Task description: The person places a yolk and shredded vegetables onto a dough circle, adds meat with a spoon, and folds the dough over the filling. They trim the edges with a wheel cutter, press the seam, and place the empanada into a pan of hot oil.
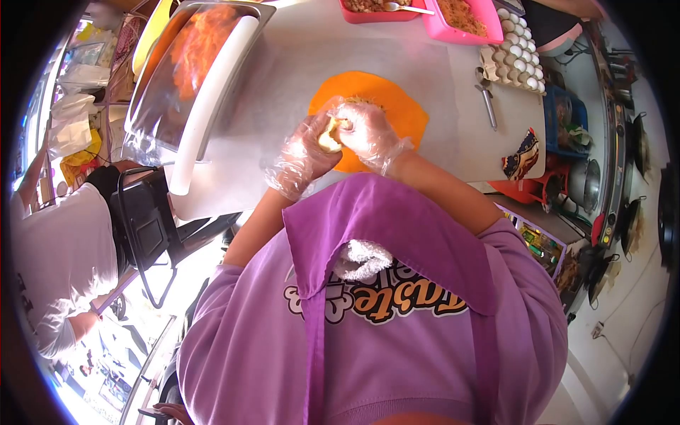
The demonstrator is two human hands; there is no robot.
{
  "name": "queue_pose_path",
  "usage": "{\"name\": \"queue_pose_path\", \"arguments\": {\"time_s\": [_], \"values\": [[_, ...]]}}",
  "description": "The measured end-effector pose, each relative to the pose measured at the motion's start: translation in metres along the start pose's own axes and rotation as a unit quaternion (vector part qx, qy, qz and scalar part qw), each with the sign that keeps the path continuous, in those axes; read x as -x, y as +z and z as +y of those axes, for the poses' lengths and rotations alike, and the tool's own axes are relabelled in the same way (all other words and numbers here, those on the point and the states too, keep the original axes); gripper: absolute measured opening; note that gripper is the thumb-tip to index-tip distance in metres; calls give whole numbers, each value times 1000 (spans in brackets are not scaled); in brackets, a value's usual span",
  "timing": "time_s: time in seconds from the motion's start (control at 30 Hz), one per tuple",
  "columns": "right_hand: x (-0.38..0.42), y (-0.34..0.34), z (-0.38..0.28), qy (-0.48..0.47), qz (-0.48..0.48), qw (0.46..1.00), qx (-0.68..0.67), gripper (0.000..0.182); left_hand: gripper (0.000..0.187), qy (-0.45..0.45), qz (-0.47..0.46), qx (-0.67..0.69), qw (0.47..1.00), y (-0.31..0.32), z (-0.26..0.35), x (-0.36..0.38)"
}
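Note:
Both my hands wear clear plastic gloves and meet over an orange sheet lying on the table. My left hand is closed around a pale yellow piece, perhaps an egg part. Touching the same piece from the other side is my right hand, its fingers bent together. Some shredded filling shows on the sheet just beyond my hands.
A metal tray of orange shreds and a white roll are at the left. Pink containers, an egg carton, a metal-handled tool and a patterned packet lie right. Another person is at far left.

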State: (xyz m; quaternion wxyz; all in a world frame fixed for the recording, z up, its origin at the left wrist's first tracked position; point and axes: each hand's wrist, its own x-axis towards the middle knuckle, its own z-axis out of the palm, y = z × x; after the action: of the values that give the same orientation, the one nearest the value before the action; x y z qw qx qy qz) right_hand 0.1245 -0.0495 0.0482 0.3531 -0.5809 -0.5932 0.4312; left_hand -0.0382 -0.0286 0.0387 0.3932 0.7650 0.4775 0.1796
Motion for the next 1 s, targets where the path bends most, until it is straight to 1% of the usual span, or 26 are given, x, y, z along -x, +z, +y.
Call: {"name": "queue_pose_path", "arguments": {"time_s": [0.03,0.07,0.1,0.13,0.2,0.23,0.27,0.3,0.37,0.4,0.43,0.47,0.53,0.57,0.6,0.63,0.67,0.7,0.73,0.77,0.8,0.87,0.9,0.93,0.97,1.0], "values": [[-2,-3,2,0,0,1000,0,24,70,0,0,0,1000,3,-1,0],[-5,-8,4,79,-15,994,-73,22,70,-20,5,0,1000,6,-2,-1],[-8,-13,5,157,-30,976,-145,21,70,-41,10,1,999,7,-2,-1],[-11,-19,6,157,-30,976,-146,21,70,-41,10,0,999,8,-4,-2],[-17,-35,10,207,24,941,-267,10,70,-46,36,29,998,8,-6,-2],[-21,-43,16,174,47,913,-365,11,70,-46,35,29,998,7,-10,-2],[-20,-53,21,169,48,938,-298,12,70,-74,51,57,994,4,-15,-1],[-21,-61,27,190,38,936,-293,14,70,-102,67,85,989,1,-21,-1],[-19,-64,39,212,29,933,-288,16,71,-99,76,98,987,3,-50,-1],[-16,-61,43,218,8,945,-243,16,72,-94,87,110,986,1,-55,-2],[-14,-60,47,222,-14,955,-196,16,72,-97,89,156,979,0,-59,-2],[-11,-58,51,223,-13,955,-196,16,72,-97,89,156,979,0,-62,-1],[-5,-47,40,236,-49,959,-146,16,72,-108,90,139,980,-6,-56,1],[-3,-38,51,187,-17,967,-171,13,72,-108,90,139,980,-6,-55,2],[-2,-34,61,187,-17,967,-171,13,71,-110,86,162,977,-4,-54,2],[-3,-31,69,131,-9,991,-35,15,71,-113,83,184,973,-3,-53,3],[-3,-30,76,72,0,992,102,16,71,-113,83,184,973,-2,-53,3],[-3,-30,77,72,0,992,101,16,71,-102,77,156,979,-1,-52,4],[-4,-30,77,136,5,991,-1,19,71,-91,71,129,985,-1,-52,4],[-4,-30,77,198,10,975,-104,22,71,-92,71,129,985,2,-53,5],[-3,-34,75,198,10,975,-103,22,71,-81,76,136,984,5,-56,5],[-1,-50,58,281,-9,937,-209,28,71,-71,82,143,984,6,-50,6],[2,-59,46,257,-28,950,-177,32,71,-66,73,130,987,-1,-36,6],[3,-62,38,256,-27,950,-176,32,71,-60,64,117,989,-7,-24,4],[4,-65,32,246,-14,945,-215,34,71,-57,63,117,989,-12,-14,2],[7,-68,27,235,0,938,-254,38,75,-53,31,90,994,-16,-4,-2]]}}
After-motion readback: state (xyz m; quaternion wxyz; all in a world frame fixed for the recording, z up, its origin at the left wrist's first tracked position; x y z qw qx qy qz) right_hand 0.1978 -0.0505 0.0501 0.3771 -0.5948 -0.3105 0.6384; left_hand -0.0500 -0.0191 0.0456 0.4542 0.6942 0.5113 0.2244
